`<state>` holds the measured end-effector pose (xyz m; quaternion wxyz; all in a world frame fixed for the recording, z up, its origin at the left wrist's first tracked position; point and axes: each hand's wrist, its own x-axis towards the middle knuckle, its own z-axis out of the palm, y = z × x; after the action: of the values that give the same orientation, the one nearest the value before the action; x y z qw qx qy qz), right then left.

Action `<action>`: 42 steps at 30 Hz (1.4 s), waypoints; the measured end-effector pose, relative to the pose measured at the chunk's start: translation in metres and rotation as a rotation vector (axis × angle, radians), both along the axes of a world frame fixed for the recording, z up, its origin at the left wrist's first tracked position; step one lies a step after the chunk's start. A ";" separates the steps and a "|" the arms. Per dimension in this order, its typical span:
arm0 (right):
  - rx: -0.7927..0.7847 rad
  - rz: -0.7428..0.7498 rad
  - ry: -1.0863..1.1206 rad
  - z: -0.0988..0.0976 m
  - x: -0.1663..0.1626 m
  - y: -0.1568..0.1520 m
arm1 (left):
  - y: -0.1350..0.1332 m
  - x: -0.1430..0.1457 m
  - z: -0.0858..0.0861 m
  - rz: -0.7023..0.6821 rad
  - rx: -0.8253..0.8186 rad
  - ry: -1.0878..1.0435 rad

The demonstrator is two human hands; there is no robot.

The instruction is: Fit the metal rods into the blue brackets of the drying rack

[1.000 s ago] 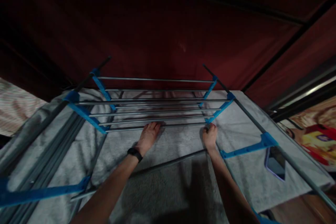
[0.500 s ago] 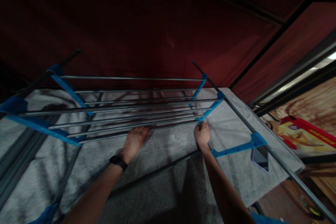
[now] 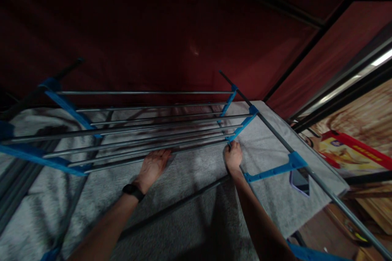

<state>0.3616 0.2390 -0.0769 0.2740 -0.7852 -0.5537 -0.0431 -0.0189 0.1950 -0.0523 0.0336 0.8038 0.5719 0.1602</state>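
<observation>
A rack of grey metal rods [image 3: 147, 126] joined by blue plastic brackets [image 3: 241, 126] stands in front of me. My left hand [image 3: 154, 166], with a black band at the wrist, has its fingers close together over the frontmost metal rod [image 3: 113, 163]. At the right end of that rod, my right hand [image 3: 233, 155] is closed around the tip of the blue bracket; part of its grip is hidden. A lower blue bracket [image 3: 269, 172] runs from beside my right forearm to the long right-hand pole [image 3: 272, 130].
Grey fabric [image 3: 196, 179] covers the surface beneath. Several loose grey tubes [image 3: 23, 179] lie at left, and a phone [image 3: 300, 181] sits under the right pole. Behind is a dark red wall [image 3: 137, 36]. A red and yellow box [image 3: 349, 151] is at right.
The rack and both hands appear slightly further left in view, as the camera has shifted. Each hand keeps its place on the rack.
</observation>
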 end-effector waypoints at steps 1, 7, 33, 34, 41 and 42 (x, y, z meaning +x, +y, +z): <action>-0.003 -0.003 -0.003 0.000 0.000 0.000 | 0.000 0.000 0.000 0.000 -0.002 0.000; -0.015 -0.003 0.004 0.002 -0.001 -0.001 | 0.002 -0.002 0.001 -0.012 -0.016 -0.019; 0.023 -0.001 -0.024 -0.009 0.001 0.002 | 0.007 -0.003 0.010 -0.039 -0.075 0.130; 0.029 0.000 -0.025 -0.010 0.001 0.002 | 0.007 -0.003 0.011 -0.038 -0.080 0.136; -0.009 -0.003 -0.048 -0.010 0.001 0.002 | 0.009 -0.002 0.018 -0.043 -0.150 0.095; -0.009 -0.003 -0.045 -0.009 0.001 0.002 | 0.009 -0.002 0.020 -0.047 -0.160 0.076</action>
<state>0.3627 0.2407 -0.0863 0.2579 -0.7860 -0.5588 -0.0587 -0.0212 0.2043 -0.0327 0.0798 0.8173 0.5647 0.0826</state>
